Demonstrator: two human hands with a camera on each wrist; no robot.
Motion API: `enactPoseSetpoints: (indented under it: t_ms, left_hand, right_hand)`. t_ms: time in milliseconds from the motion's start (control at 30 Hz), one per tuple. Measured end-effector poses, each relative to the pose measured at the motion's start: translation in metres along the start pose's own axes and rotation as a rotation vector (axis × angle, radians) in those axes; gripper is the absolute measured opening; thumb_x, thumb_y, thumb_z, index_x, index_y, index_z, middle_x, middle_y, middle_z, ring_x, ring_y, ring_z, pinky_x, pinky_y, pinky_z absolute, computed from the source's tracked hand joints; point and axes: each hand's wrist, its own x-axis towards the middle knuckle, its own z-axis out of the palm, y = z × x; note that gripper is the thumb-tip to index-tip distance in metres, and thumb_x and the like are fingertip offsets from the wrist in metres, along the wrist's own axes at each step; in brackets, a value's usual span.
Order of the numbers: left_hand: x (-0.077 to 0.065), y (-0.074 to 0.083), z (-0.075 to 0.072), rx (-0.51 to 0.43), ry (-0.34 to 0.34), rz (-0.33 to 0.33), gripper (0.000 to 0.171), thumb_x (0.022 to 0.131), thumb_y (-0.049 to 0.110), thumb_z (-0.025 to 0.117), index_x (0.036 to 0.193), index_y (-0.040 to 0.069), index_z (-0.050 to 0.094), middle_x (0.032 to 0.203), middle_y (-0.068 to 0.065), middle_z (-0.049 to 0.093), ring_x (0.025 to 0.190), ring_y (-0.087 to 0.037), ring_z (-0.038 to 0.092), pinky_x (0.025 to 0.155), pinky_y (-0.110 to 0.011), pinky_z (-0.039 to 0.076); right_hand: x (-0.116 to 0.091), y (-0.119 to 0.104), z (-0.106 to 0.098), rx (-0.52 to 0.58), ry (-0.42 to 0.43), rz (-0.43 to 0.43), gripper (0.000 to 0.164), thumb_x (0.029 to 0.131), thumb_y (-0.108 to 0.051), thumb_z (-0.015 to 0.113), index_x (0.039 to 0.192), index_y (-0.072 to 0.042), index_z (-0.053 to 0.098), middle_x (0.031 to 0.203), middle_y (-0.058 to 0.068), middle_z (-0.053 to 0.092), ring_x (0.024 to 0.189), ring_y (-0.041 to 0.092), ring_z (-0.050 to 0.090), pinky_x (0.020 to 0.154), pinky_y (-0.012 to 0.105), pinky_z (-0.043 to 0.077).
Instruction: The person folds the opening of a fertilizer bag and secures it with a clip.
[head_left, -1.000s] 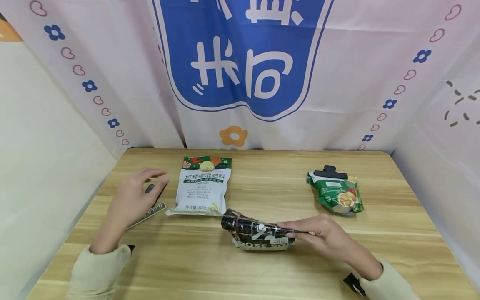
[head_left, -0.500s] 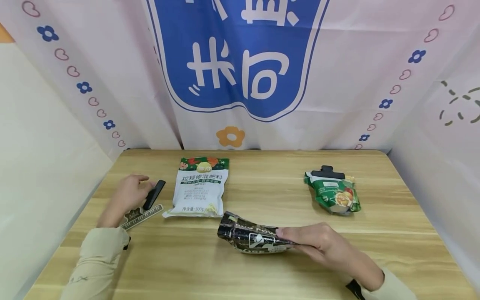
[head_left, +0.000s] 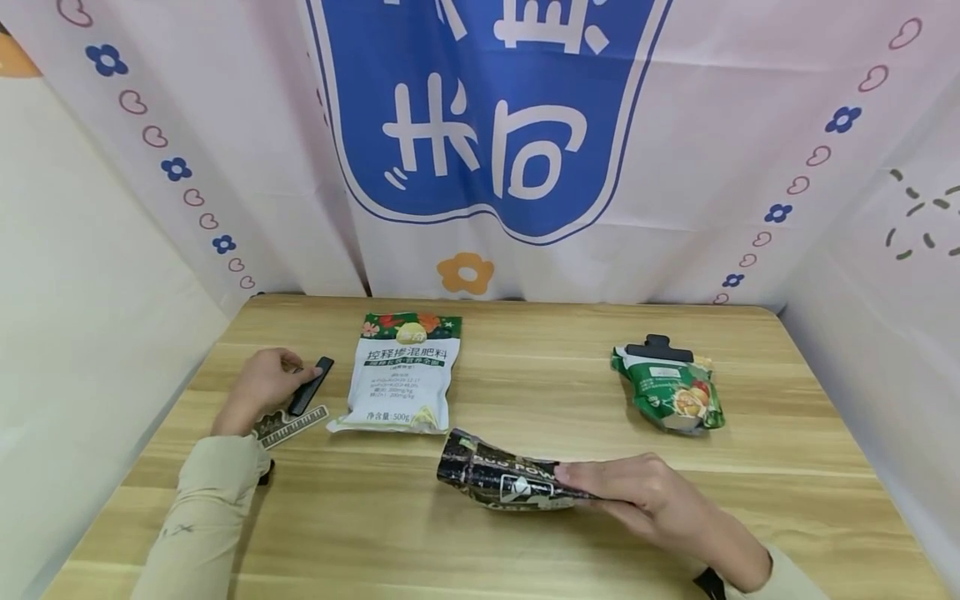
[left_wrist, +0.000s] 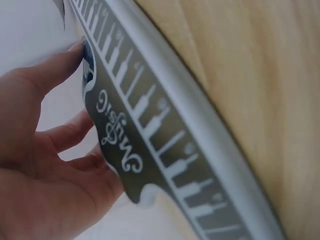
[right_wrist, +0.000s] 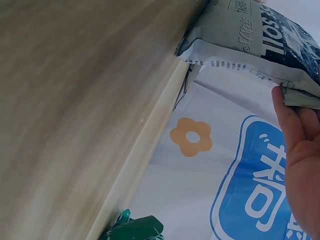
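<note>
At the left of the frame, the left hand (head_left: 266, 379) pinches a black clip (head_left: 309, 390), near a strip with piano keys (head_left: 296, 425); whether the clip is lifted, I cannot tell. At the lower middle, the right hand (head_left: 652, 496) grips the black bag (head_left: 502, 482) by its folded end. The step in hand seems to be fetching the clip. The next move probably calls for carrying it rightward to this fold, which must not loosen.

We see bright, even light, with a pale sheen on the table (head_left: 495, 558) in front of the black bag (head_left: 498, 482); both wrist views look softly blurred.
</note>
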Motion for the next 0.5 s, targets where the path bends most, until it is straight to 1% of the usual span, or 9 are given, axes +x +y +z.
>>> enactPoseSetpoints:
  t_ms: [33,67,100,167,233,267,367,500]
  left_hand:
    - [0.000,-0.001,0.000,-0.022,-0.007,-0.019,0.054,0.092,0.046,0.065,0.109,-0.005,0.065,0.092,-0.019,0.067,0.074,-0.024,0.061,0.061,-0.034,0.051]
    - [0.001,-0.001,0.000,-0.038,-0.018,-0.033,0.051,0.090,0.048,0.067,0.098,-0.003,0.065,0.081,-0.013,0.064,0.067,-0.021,0.057,0.056,-0.031,0.048]
    - [0.001,-0.002,-0.001,-0.048,-0.032,-0.054,0.050,0.088,0.050,0.068,0.089,0.001,0.064,0.073,-0.008,0.060,0.062,-0.017,0.053,0.053,-0.028,0.045]
    - [0.000,-0.001,-0.002,-0.049,-0.064,-0.084,0.049,0.085,0.053,0.071,0.075,0.007,0.057,0.066,0.000,0.052,0.058,-0.015,0.049,0.051,-0.027,0.041]
    - [-0.001,0.001,-0.004,-0.024,-0.102,-0.106,0.051,0.084,0.054,0.071,0.065,0.012,0.049,0.063,0.001,0.049,0.057,-0.015,0.048,0.051,-0.026,0.040]
    - [-0.002,0.002,-0.006,-0.009,-0.118,-0.115,0.052,0.083,0.054,0.071,0.062,0.014,0.045,0.062,0.002,0.047,0.056,-0.015,0.047,0.051,-0.026,0.040]
    - [-0.002,0.005,-0.009,0.009,-0.160,-0.135,0.051,0.084,0.052,0.071,0.057,0.016,0.046,0.058,0.003,0.049,0.054,-0.014,0.048,0.052,-0.026,0.040]
    - [-0.003,0.009,-0.010,0.004,-0.187,-0.147,0.050,0.085,0.048,0.071,0.056,0.017,0.045,0.056,0.004,0.048,0.053,-0.013,0.048,0.052,-0.026,0.040]
  right_hand:
    - [0.000,0.000,0.000,-0.003,0.001,0.002,0.029,0.093,-0.009,0.066,0.121,0.000,0.068,0.117,0.014,0.072,0.104,0.020,0.072,0.091,0.020,0.055]
    - [0.000,0.000,0.000,-0.006,0.003,0.001,0.029,0.093,-0.009,0.066,0.121,0.000,0.068,0.117,0.014,0.073,0.104,0.020,0.072,0.091,0.020,0.055]
    - [0.000,0.000,0.000,-0.007,0.003,0.001,0.029,0.093,-0.009,0.066,0.121,0.000,0.068,0.117,0.014,0.073,0.104,0.020,0.073,0.091,0.020,0.055]
    - [0.000,0.000,-0.001,-0.008,0.004,-0.002,0.029,0.093,-0.009,0.066,0.121,0.000,0.068,0.116,0.014,0.073,0.104,0.020,0.073,0.091,0.020,0.055]
    - [0.000,0.000,-0.001,-0.002,0.003,0.001,0.029,0.093,-0.009,0.066,0.121,0.000,0.068,0.117,0.014,0.073,0.104,0.020,0.072,0.091,0.020,0.055]
    - [0.000,-0.001,0.000,0.002,0.002,0.002,0.030,0.092,-0.008,0.067,0.121,0.000,0.068,0.117,0.014,0.072,0.105,0.020,0.072,0.091,0.020,0.055]
    - [-0.001,-0.001,0.000,0.007,0.004,-0.001,0.032,0.090,-0.005,0.069,0.121,0.001,0.068,0.118,0.015,0.072,0.105,0.021,0.072,0.092,0.021,0.055]
    - [-0.001,-0.002,0.001,-0.005,0.006,-0.017,0.035,0.087,-0.002,0.071,0.121,0.001,0.068,0.118,0.015,0.072,0.106,0.022,0.072,0.092,0.022,0.055]
